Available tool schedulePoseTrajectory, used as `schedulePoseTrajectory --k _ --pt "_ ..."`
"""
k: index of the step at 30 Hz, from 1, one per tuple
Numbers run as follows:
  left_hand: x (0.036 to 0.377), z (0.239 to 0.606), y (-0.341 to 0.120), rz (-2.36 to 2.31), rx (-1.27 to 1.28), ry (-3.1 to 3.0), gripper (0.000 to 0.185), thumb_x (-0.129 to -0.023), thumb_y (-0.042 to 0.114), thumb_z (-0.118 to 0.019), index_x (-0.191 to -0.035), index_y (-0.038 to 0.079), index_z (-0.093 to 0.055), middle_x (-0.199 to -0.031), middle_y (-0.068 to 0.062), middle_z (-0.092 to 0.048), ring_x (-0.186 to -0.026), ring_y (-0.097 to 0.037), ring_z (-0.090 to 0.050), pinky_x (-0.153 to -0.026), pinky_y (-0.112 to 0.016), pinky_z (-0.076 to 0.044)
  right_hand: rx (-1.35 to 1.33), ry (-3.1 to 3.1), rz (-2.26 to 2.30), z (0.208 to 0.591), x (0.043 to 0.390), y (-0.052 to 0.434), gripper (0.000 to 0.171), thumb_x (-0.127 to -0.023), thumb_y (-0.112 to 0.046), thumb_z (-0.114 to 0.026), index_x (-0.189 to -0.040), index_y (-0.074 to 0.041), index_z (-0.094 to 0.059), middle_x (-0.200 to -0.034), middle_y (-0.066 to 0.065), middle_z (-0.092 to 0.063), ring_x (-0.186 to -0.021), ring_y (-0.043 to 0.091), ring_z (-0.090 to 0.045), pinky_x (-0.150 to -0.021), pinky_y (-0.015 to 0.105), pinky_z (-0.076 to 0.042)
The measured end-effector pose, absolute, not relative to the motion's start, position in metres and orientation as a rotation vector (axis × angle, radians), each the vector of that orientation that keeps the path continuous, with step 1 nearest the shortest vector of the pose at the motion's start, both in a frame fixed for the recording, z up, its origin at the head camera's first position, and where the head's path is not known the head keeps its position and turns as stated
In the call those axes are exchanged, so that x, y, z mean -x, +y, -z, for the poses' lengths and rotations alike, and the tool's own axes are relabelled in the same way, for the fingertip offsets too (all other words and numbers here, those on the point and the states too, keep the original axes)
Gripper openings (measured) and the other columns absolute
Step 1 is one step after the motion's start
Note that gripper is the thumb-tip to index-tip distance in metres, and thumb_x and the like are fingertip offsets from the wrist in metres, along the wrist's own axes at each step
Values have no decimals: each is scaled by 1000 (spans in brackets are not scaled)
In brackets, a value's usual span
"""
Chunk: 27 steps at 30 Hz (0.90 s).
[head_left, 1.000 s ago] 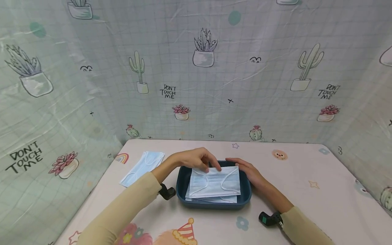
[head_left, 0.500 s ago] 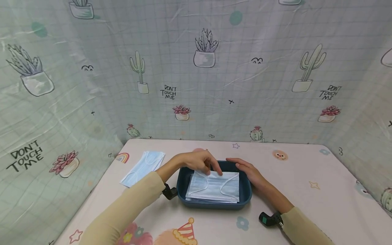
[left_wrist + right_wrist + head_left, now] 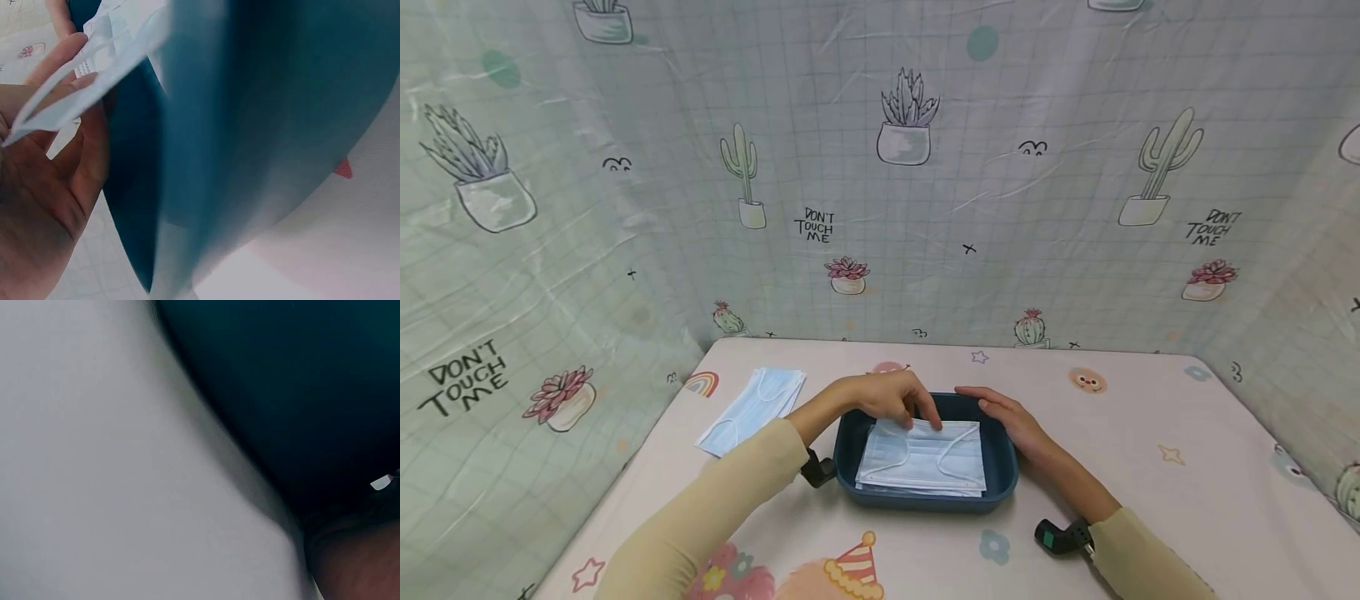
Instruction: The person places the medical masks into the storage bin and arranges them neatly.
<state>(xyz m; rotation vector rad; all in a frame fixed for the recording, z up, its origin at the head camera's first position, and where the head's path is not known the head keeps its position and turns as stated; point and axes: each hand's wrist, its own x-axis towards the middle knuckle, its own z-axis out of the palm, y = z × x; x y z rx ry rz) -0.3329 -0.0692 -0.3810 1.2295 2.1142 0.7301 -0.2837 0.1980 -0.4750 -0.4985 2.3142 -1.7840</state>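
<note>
A cactus-print curtain walls in the pastel worktop (image 3: 1150,433), and from the head view the left hand (image 3: 887,400) pinches the far edge of the top mask (image 3: 925,454) in the dark blue tray (image 3: 1003,475), while the right hand (image 3: 1007,417) rests flat-fingered on the tray's right rim; pressing the stack level looks wise, with a spare mask pile (image 3: 752,408) well left. At the left wrist, fingers (image 3: 62,56) curl round an ear loop (image 3: 44,100). The right wrist view shows only blurred tray wall (image 3: 300,394).

Both forearms stretched forward, left hand (image 3: 891,398) with fingers (image 3: 925,410) curled downward, right hand (image 3: 1003,414) flat, fingers straight.
</note>
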Motion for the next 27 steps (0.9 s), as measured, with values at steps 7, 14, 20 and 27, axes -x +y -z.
schedulePoseTrajectory --k 7,14,20,27 --pt "332 386 -67 -670 -1241 2198 39 -87 -16 -66 -113 9 -80 -117 -7 -77 -94 -11 -66 -84 -20 -56 505 2320 1797 476 283 198 45 -111 -19 -36 -152 -9 -51 -161 16 -45 -154 40 -30 -126 64 -16" --pt "333 389 -66 -656 -1286 2172 45 -83 -22 -60 -112 6 -79 -113 -8 -78 -96 -11 -69 -83 -23 -56 505 2286 1827 476 282 197 45 -111 -19 -36 -152 -7 -50 -162 17 -44 -156 40 -28 -126 65 -14" --pt "332 394 -68 -658 -1287 2161 44 -83 -21 -60 -113 5 -78 -112 -9 -78 -92 -12 -68 -82 -20 -55 499 2261 1835 475 282 196 45 -111 -19 -36 -152 -7 -50 -162 17 -44 -155 39 -29 -126 61 -19" --pt "330 399 -70 -641 -1307 2252 42 -83 -16 -66 -117 6 -77 -117 -8 -77 -98 -11 -67 -83 -18 -55 478 2262 1829 475 281 197 45 -111 -20 -37 -152 -9 -51 -162 15 -43 -155 37 -29 -126 55 -22"
